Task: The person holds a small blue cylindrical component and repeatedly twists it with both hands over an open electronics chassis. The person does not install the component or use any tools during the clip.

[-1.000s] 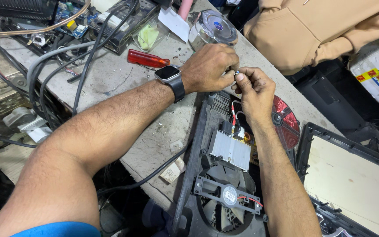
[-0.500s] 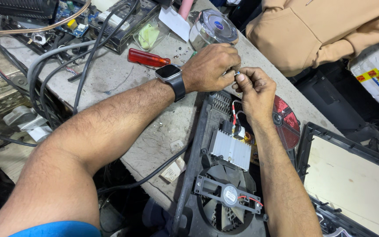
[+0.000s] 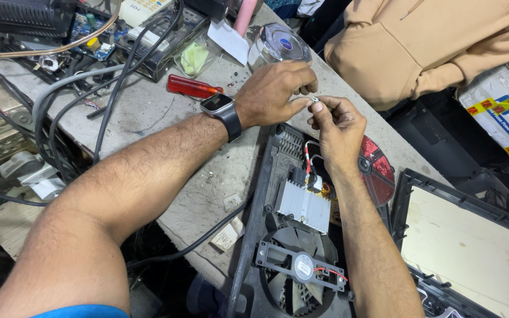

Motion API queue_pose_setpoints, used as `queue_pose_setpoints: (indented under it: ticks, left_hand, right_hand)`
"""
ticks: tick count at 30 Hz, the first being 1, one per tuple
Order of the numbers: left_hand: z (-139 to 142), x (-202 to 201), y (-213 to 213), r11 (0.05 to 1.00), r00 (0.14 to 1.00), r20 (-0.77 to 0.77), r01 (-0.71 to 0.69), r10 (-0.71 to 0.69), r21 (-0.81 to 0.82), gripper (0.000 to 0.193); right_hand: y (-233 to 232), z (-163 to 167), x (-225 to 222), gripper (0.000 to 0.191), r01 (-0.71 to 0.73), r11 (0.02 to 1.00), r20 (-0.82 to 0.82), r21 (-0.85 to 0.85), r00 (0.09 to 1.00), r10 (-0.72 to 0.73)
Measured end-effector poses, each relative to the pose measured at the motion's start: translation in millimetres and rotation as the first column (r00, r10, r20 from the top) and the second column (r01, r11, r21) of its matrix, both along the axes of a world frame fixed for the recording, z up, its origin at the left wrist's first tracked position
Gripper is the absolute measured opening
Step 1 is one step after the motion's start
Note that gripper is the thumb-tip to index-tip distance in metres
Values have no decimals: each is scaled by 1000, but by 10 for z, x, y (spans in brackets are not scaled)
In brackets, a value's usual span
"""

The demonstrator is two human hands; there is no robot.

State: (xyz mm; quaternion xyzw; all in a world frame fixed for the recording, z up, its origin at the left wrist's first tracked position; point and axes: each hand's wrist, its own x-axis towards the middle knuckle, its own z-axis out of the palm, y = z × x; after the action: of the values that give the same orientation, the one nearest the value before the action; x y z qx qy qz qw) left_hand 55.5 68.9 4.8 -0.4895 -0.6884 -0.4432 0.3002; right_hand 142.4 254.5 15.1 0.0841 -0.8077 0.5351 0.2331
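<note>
My left hand (image 3: pixel 275 91), with a dark smartwatch (image 3: pixel 222 110) on the wrist, and my right hand (image 3: pixel 338 126) meet above the far end of an opened black appliance chassis (image 3: pixel 266 235). Both pinch a small silver metal part (image 3: pixel 315 100) between their fingertips. Red and white wires (image 3: pixel 308 159) run from under my right hand down to a ribbed aluminium heatsink (image 3: pixel 303 206). Below that sits a black fan (image 3: pixel 301 265). A red copper coil disc (image 3: pixel 378 171) shows to the right of my wrist.
A red-handled screwdriver (image 3: pixel 192 87) lies on the grey worktop (image 3: pixel 148 112). Cables, circuit boards and a clear round container (image 3: pixel 278 44) crowd the far side. A person in a tan sweatshirt (image 3: pixel 419 47) sits opposite. A black-framed panel (image 3: pixel 466 241) lies at right.
Both hands stay together over the chassis; the fingers have shifted slightly around the small metal part. Nothing else has moved.
</note>
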Motion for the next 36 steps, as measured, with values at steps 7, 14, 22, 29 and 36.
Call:
queue_pose_setpoints:
  ticks: [7, 14, 22, 29, 36]
  left_hand:
    - [-11, 5, 13, 1000, 996, -83, -13, 12, -11, 18]
    - [-28, 1, 31, 998, 993, -111, -43, 38, -42, 18]
    - [-36, 4, 61, 996, 996, -89, -26, 18, -87, 19]
    - [-50, 30, 62, 990, 991, -124, -59, 43, -130, 27]
    - [-90, 24, 101, 989, 991, -134, -45, 26, -141, 28]
  right_hand:
    - [35, -4, -7, 24, -18, 999, -20, -34, 1000, 18]
    - [44, 12, -1, 24, -15, 998, 9, -61, 1000, 16]
    - [25, 43, 17, 25, -35, 996, 50, -82, 998, 39]
    - [60, 22, 2, 21, -68, 994, 41, -85, 997, 72]
    - [89, 3, -20, 17, -97, 991, 18, -88, 995, 99]
